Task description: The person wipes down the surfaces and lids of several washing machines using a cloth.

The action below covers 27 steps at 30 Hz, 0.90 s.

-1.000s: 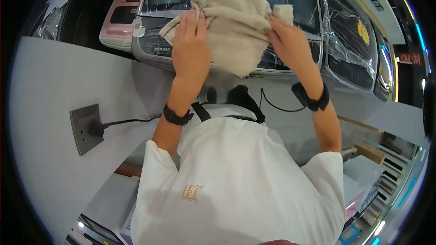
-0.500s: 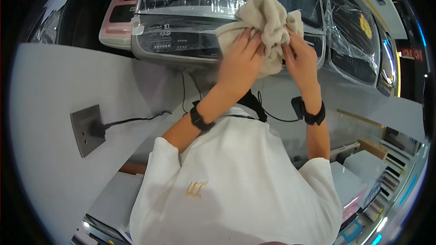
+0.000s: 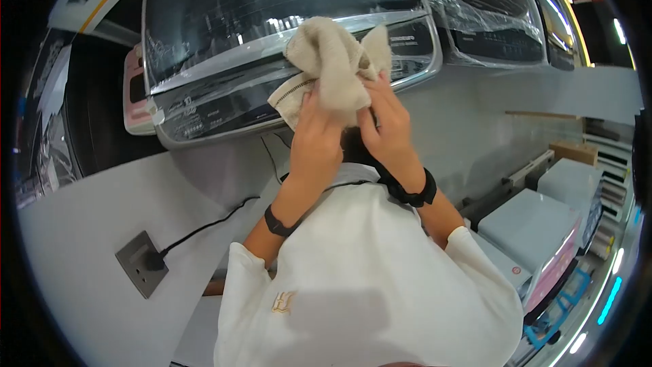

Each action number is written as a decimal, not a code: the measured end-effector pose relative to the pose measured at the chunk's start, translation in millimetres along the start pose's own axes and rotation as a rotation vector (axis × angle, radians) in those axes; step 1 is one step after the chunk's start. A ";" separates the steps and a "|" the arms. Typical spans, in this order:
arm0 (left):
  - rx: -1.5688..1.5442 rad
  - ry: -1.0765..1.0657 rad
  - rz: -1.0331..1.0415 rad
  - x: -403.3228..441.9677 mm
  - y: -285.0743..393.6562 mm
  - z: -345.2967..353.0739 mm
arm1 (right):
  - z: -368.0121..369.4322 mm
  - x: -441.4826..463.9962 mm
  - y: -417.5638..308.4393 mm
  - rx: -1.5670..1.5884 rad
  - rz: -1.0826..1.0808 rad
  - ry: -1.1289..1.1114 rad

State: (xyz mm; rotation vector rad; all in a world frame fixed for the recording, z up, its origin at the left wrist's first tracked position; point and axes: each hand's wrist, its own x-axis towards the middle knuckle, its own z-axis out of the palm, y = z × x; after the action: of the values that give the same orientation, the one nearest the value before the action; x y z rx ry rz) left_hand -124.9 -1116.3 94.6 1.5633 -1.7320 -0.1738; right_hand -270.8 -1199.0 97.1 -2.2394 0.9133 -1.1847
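Observation:
A beige cloth (image 3: pixel 333 58) is bunched up between my two hands, over the front edge of a dark, plastic-wrapped washing machine (image 3: pixel 224 105). My left hand (image 3: pixel 316 137) is closed on the cloth's left side, its fingertips partly under the folds. On the other side my right hand (image 3: pixel 388 126) grips the cloth with thumb and fingers. One cloth corner with dark stitching hangs to the left, and another sticks up at the right. The lower middle of the cloth is blurred.
Another plastic-wrapped machine (image 3: pixel 492 34) stands to the right. A pink appliance (image 3: pixel 138 92) is at the left. A wall socket (image 3: pixel 141 264) has a black plug and cable (image 3: pixel 210 223). White boxes (image 3: pixel 530 224) and a blue frame (image 3: pixel 564 309) lie at the lower right.
The cloth has gone from spread out to bunched, and both hands have come closer together around it. The view has turned and shifted, so the machines appear tilted and further left.

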 end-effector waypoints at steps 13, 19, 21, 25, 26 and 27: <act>-0.262 -0.261 0.172 57.4 55.4 98.7 | -99.7 -32.8 56.6 -0.036 0.325 0.268; -0.167 -0.238 0.237 119.6 108.4 164.0 | -183.1 11.6 113.0 -0.268 0.077 0.408; -0.157 -0.151 0.267 155.0 125.0 181.4 | -207.8 39.8 145.1 -0.387 -0.008 0.483; -0.056 -0.273 0.302 176.8 130.5 229.1 | -216.4 40.7 228.3 -0.536 0.288 0.324; -0.013 -0.339 0.320 181.2 130.0 241.6 | -212.0 27.6 247.9 -0.547 0.245 0.332; -0.007 -0.420 0.289 177.1 120.5 256.3 | -206.4 16.3 268.7 -0.562 0.198 0.338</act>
State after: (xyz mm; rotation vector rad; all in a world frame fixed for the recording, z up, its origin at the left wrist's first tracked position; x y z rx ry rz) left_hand -366.6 -1345.3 67.2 1.3142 -2.2577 -0.3827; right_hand -530.8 -1410.1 42.9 -2.3074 1.7425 -1.3609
